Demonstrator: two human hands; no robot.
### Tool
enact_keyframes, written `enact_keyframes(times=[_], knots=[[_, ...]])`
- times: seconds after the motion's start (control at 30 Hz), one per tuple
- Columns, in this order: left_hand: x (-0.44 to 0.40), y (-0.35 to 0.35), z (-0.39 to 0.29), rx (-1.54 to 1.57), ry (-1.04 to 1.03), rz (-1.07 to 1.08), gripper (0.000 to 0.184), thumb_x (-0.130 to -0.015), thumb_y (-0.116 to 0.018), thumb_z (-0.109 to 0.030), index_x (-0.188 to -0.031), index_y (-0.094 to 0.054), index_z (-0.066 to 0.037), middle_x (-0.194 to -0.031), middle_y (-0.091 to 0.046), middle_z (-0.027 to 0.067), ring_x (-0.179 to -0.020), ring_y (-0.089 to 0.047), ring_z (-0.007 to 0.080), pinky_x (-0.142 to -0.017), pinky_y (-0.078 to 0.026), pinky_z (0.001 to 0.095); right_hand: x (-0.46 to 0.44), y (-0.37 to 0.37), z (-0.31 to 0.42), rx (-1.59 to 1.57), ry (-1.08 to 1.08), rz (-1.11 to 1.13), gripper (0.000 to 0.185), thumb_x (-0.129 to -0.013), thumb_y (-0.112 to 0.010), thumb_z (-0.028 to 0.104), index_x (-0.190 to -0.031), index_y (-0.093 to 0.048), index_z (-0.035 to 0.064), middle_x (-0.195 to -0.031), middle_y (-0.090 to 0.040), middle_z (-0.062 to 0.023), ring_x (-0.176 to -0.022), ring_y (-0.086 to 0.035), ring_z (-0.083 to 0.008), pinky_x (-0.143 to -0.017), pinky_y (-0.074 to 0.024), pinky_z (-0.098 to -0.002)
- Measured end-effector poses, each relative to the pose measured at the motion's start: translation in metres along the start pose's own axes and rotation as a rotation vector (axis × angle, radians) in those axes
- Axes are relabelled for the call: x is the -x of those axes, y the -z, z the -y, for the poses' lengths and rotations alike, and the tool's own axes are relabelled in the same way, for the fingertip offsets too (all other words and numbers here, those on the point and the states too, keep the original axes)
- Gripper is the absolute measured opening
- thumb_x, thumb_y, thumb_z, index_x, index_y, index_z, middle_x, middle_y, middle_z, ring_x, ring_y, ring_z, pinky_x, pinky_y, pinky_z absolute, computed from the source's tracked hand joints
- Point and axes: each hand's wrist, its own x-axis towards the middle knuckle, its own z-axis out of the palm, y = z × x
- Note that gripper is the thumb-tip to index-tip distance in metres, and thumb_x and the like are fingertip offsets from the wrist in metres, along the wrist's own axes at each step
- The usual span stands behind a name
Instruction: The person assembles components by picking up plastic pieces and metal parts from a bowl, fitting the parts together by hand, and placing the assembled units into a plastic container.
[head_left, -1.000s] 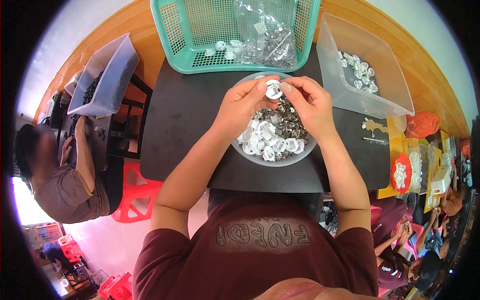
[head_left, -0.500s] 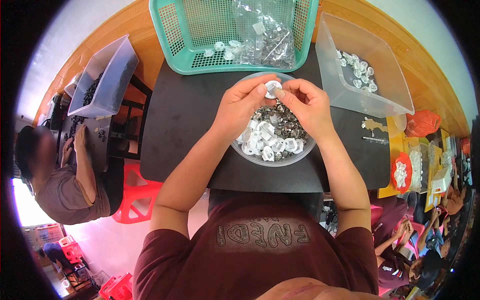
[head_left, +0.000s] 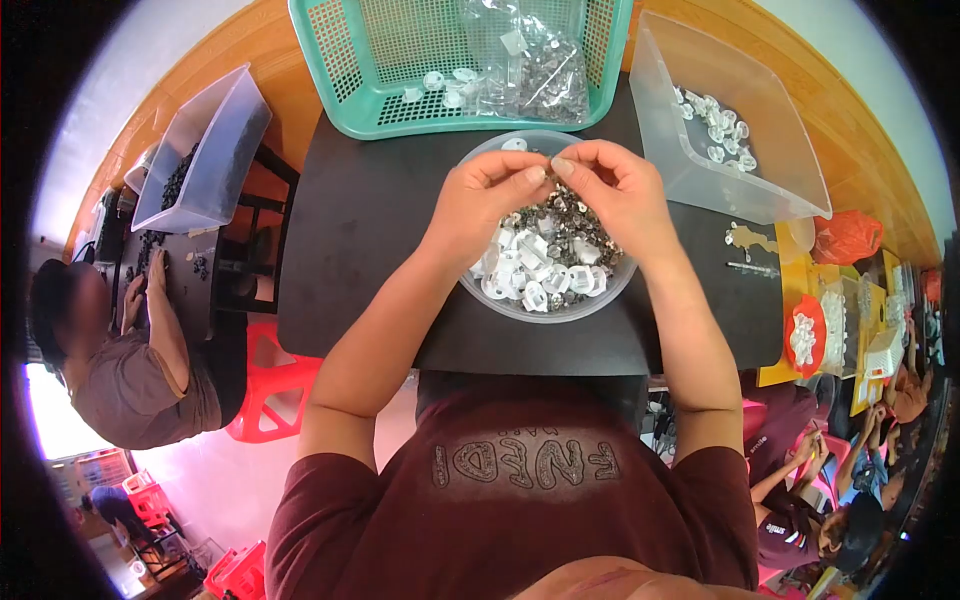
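Note:
Over the clear round bowl (head_left: pixel 548 316), my left hand (head_left: pixel 492 196) and my right hand (head_left: pixel 612 192) meet, thumbs and forefingers pinched together at the tips. What they hold, if anything, is hidden or too small to make out. A white round plastic part (head_left: pixel 514 145) shows just beyond my left fingers, by the bowl's far rim; I cannot tell if the hand touches it. Below my hands, white plastic parts (head_left: pixel 530 262) fill the bowl's near left side. Small metal pieces (head_left: pixel 572 222) are heaped beside them, partly covered by my right hand.
A green basket (head_left: pixel 350 122) with a bag of metal pieces (head_left: pixel 545 85) stands behind the bowl. At right is a clear bin (head_left: pixel 720 190) holding white parts. A tool-like strip (head_left: pixel 752 269) lies on the dark table (head_left: pixel 350 230). A co-worker (head_left: pixel 140 380) sits at left.
The white round part that was between my fingertips no longer shows there; a similar one now shows beyond my left fingers. My fingertips have come together.

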Motion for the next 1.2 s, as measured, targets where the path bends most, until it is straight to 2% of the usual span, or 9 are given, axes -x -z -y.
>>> enact_keyframes(times=[0.13,0.23,0.43,0.53,0.7,0.83,0.97,1.03,1.2], knots=[[0.001,-0.002,-0.004,0.0,0.005,-0.04,0.022,-0.095,-0.063,-0.012,-0.111,-0.065,0.003,-0.107,-0.069,0.0114,-0.094,-0.067,0.018,-0.087,-0.056,0.0315,0.001,0.024,0.013,0.333,-0.074,0.223,0.014,-0.085,-0.072,0.013,-0.093,-0.07,0.0016,-0.079,-0.068,-0.0012,-0.075,-0.06,-0.0063,-0.067,-0.0485,-0.0252],[0.001,-0.002,-0.002,-0.007,0.001,-0.035,0.022,-0.095,-0.063,-0.013,-0.111,-0.065,0.002,-0.107,-0.069,0.0114,-0.093,-0.067,0.0181,-0.087,-0.056,0.0317,0.002,0.048,0.018,0.636,-0.065,0.62,0.022,-0.079,-0.075,0.019,-0.094,-0.071,0.003,-0.087,-0.071,-0.0092,-0.077,-0.066,-0.0199,-0.07,-0.0507,-0.0325],[0.001,-0.002,-0.001,-0.082,0.004,0.014,0.023,-0.095,-0.063,-0.013,-0.111,-0.066,0.002,-0.107,-0.069,0.0103,-0.093,-0.067,0.0172,-0.085,-0.055,0.0314,-0.003,0.036,-0.003,0.771,0.026,0.672,0.021,-0.083,-0.072,0.018,-0.097,-0.069,0.002,-0.086,-0.07,-0.0099,-0.077,-0.066,-0.0191,-0.07,-0.0502,-0.0321],[0.002,-0.002,0.005,-0.19,-0.014,0.058,0.022,-0.095,-0.064,-0.012,-0.112,-0.066,0.002,-0.107,-0.069,0.0091,-0.092,-0.066,0.0156,-0.084,-0.055,0.0303,-0.003,0.035,-0.002,0.56,0.029,0.484,0.021,-0.085,-0.068,0.022,-0.095,-0.07,0.0047,-0.084,-0.069,-0.012,-0.079,-0.067,-0.0257,-0.072,-0.0505,-0.0362],[0.005,-0.005,0.0,-0.209,0.056,0.099,0.025,-0.095,-0.063,-0.013,-0.114,-0.065,0.002,-0.105,-0.068,0.0084,-0.091,-0.065,0.0145,-0.082,-0.055,0.0294,-0.009,0.039,0.003,0.12,-0.213,0.404,0.022,-0.093,-0.065,0.025,-0.093,-0.068,0.0034,-0.073,-0.061,0.0024,-0.065,-0.052,-0.0055,-0.057,-0.0411,-0.0231],[0.004,-0.002,-0.005,-0.077,0.102,0.094,0.026,-0.096,-0.062,-0.014,-0.116,-0.063,0.002,-0.105,-0.068,0.0102,-0.091,-0.067,0.0163,-0.081,-0.056,0.0301,-0.007,0.029,0.003,0.024,-0.232,0.338,0.02,-0.093,-0.065,0.023,-0.095,-0.067,0.003,-0.073,-0.062,0.0016,-0.066,-0.053,-0.006,-0.058,-0.042,-0.0233],[0.002,-0.002,-0.015,0.064,0.245,0.018,0.028,-0.097,-0.061,-0.014,-0.119,-0.062,0.002,-0.106,-0.067,0.0121,-0.092,-0.068,0.019,-0.081,-0.058,0.0323,-0.002,0.015,0.009,0.21,0.002,0.155,0.014,-0.092,-0.065,0.016,-0.098,-0.067,0.0033,-0.076,-0.063,-0.001,-0.071,-0.058,-0.0094,-0.065,-0.0473,-0.0254],[0.001,-0.001,-0.015,0.091,0.287,0.002,0.028,-0.097,-0.061,-0.013,-0.12,-0.061,0.002,-0.108,-0.067,0.0122,-0.094,-0.067,0.0196,-0.082,-0.058,0.0332,-0.004,0.011,0.001,0.474,0.546,0.016,0.014,-0.091,-0.067,0.016,-0.098,-0.068,0.0043,-0.083,-0.066,-0.0037,-0.074,-0.061,-0.0127,-0.067,-0.0491,-0.0268],[0.002,0.0,-0.004,0.075,-0.068,0.03,0.032,-0.094,-0.062,-0.005,-0.124,-0.059,0.002,-0.115,-0.066,0.0123,-0.106,-0.064,0.0203,-0.089,-0.055,0.0336,0.003,0.011,0.011,0.312,0.432,0.095,0.014,-0.089,-0.069,0.01,-0.102,-0.068,0.0042,-0.088,-0.068,-0.0038,-0.077,-0.063,-0.0114,-0.066,-0.0494,-0.0253]])
